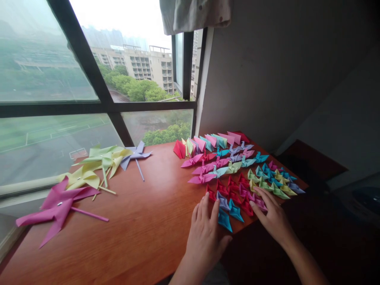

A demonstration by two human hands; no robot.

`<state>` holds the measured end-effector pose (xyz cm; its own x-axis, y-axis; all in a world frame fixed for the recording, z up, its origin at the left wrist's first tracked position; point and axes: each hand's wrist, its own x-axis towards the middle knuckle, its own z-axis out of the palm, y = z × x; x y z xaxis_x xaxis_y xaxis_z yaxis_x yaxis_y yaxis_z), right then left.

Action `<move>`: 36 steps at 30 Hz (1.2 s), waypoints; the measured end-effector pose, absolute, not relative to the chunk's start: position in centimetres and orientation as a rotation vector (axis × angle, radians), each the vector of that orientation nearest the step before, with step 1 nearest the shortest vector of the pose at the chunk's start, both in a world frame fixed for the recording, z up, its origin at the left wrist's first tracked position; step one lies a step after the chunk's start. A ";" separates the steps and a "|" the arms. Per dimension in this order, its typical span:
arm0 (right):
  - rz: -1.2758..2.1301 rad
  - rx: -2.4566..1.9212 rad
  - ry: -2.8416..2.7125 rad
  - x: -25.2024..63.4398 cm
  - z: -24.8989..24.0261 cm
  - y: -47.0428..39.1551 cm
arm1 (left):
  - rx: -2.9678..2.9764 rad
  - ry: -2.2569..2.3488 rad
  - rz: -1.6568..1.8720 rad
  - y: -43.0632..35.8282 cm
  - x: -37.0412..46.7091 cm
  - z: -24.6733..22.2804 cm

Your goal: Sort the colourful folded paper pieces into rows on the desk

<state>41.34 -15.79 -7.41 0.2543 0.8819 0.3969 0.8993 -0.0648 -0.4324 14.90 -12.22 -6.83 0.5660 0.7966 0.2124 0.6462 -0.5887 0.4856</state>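
Folded paper boats stand in rows near the right corner of the table, among them a purple boat (223,202), a blue boat (225,220) and a red boat (247,207). My left hand (204,231) reaches in from the left with its fingers stretched out, the tips beside the purple boat and a red one. At the right side of the rows is my right hand (272,215), thumb and fingers apart around the end of a magenta boat (260,202). Whether the fingertips press on the paper is unclear. Behind the boats lie rows of paper cranes (219,162).
Several paper pinwheels lie on the left, including a magenta pinwheel (59,206) and a purple pinwheel (136,154). More folded paper pieces (210,140) line the back edge. The brown table (142,221) borders a window (59,107) and a grey wall (252,79).
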 end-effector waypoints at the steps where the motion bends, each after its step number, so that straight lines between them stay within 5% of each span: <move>1: -0.032 -1.922 -1.614 41.2 -7.6 -15.6 | 2.446 1.177 0.594 -12.2 14.9 -6.8; 36: -0.094 -1.911 -1.611 40.7 -8.6 -12.6 | 2.419 1.191 0.646 -12.2 14.9 -7.0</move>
<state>40.66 -12.60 -8.56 0.2501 0.8643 0.4365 0.9092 -0.0547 -0.4127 14.86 -12.24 -7.01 0.5382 0.8085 0.2382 0.6404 -0.5760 0.5080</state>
